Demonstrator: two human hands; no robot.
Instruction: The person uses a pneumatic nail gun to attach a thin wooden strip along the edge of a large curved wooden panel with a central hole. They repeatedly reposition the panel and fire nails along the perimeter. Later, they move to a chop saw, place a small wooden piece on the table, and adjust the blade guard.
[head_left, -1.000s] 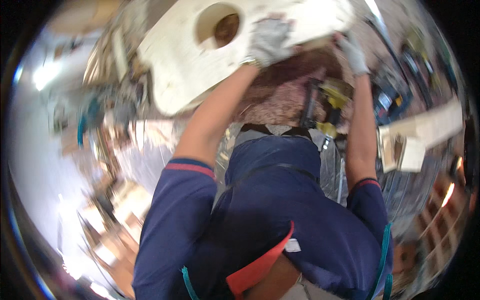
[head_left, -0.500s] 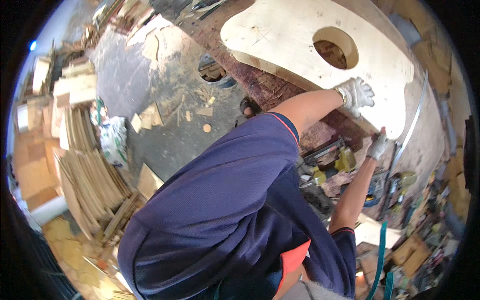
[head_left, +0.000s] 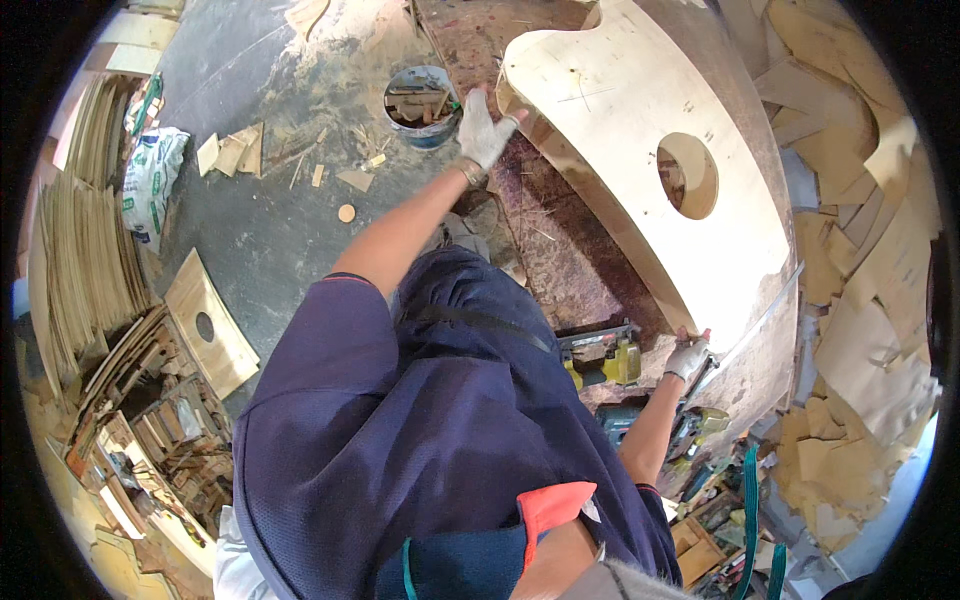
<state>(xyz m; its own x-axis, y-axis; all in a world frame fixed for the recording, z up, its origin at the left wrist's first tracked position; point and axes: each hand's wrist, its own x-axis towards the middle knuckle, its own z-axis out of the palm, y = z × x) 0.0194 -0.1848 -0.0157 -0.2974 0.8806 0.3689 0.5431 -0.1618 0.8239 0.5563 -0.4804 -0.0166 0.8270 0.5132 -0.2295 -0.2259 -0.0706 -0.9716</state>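
Note:
A large pale plywood panel (head_left: 620, 110) with curved edges and an oval hole lies on the reddish-brown worktable (head_left: 560, 230). At its far left end is my left hand (head_left: 485, 132), in a whitish work glove, fingers apart, with the thumb by the panel's edge. My right hand (head_left: 687, 357), gloved but with bare fingertips, grips the panel's near corner. Close beside that hand, a long metal straightedge (head_left: 755, 317) lies along the table. Yellow-green power tools (head_left: 610, 362) rest to the left of my right forearm.
A bucket of wood offcuts (head_left: 421, 105) stands on the floor left of the table. Stacked plywood sheets (head_left: 90, 250), a white sack (head_left: 155, 185) and a holed board (head_left: 210, 325) are farther left. Plywood scraps (head_left: 840, 120) pile up beyond the table's right side.
My left hand has gone from the panel's top near the hole to its far left end. My right hand stays at the near corner. The view has shifted.

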